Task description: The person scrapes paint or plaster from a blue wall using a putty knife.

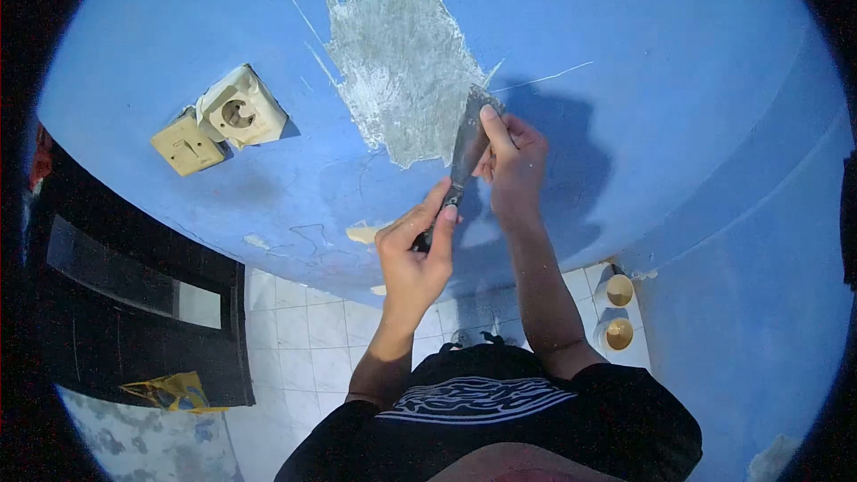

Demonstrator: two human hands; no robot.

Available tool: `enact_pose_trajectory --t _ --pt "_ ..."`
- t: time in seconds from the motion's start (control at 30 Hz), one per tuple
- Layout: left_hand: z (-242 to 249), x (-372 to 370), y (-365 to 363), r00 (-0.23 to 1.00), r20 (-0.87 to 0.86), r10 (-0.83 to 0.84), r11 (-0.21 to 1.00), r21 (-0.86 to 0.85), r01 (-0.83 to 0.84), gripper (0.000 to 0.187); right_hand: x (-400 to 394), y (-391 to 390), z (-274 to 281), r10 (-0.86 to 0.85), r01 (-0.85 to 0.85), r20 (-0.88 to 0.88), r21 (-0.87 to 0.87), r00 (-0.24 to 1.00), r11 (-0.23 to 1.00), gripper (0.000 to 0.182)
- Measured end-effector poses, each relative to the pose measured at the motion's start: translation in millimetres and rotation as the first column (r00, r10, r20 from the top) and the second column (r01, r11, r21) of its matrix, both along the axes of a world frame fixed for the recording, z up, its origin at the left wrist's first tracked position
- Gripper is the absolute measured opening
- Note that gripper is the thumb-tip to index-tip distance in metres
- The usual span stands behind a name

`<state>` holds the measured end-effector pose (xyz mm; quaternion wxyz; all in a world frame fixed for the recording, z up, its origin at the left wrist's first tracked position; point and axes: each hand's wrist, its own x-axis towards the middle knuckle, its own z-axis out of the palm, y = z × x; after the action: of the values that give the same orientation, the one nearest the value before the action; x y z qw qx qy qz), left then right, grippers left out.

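Note:
A putty knife [468, 141] is held at a slant against the blue wall [678, 45], its blade end at the lower right edge of a bare grey patch [397, 62]. My left hand [415, 245] is closed around the dark handle at the lower end. My right hand [515, 165] grips the broad blade end, thumb on its face and fingers partly hidden behind it. Jagged scraped streaks and thin scratch lines run out from the grey patch.
A wall socket [239, 112] and a switch [189, 145] jut out at left. A dark cabinet [134, 303] stands lower left, with yellow plastic [174, 390] on it. Two cups [619, 291] sit on the white tiled floor [312, 339] by the right wall.

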<state>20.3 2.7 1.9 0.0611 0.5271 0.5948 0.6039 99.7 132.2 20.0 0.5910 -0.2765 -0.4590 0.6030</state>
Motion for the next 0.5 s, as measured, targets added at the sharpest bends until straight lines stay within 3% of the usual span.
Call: enact_pose_trajectory --t 0.07,0.13,0.23,0.3,0.4,0.5 --pt "-4.0 6.6 4.5 0.989 0.134 -0.066 0.998 0.010 0.066 0.031 0.3 4.3 -3.4 -0.032 0.032 -0.020 0.037 0.999 0.999 0.032" --pt "-4.8 11.3 5.4 0.988 0.139 -0.062 0.998 0.010 0.061 0.031 0.6 3.0 0.5 -0.062 0.066 -0.044 0.078 0.997 0.995 0.030" --pt "-7.4 12.4 11.6 0.991 0.126 -0.045 0.999 0.012 0.044 0.030 0.8 0.5 4.4 -0.048 0.048 -0.012 0.002 0.999 0.999 0.028" --pt "-8.3 13.3 15.7 0.994 0.106 -0.026 1.000 0.013 0.024 0.030 -5.3 10.1 0.5 -0.174 0.178 -0.064 0.065 0.983 0.982 0.029" --pt "-9.4 16.7 20.4 1.000 -0.005 -0.001 0.996 0.089 0.002 0.030 -8.7 10.5 2.2 -0.207 0.215 -0.079 0.100 0.975 0.972 0.029" --pt "-13.2 17.0 19.8 0.998 0.067 0.018 1.000 0.014 -0.019 0.031 -7.3 5.1 -5.9 -0.175 0.179 -0.068 0.069 0.982 0.981 0.024"
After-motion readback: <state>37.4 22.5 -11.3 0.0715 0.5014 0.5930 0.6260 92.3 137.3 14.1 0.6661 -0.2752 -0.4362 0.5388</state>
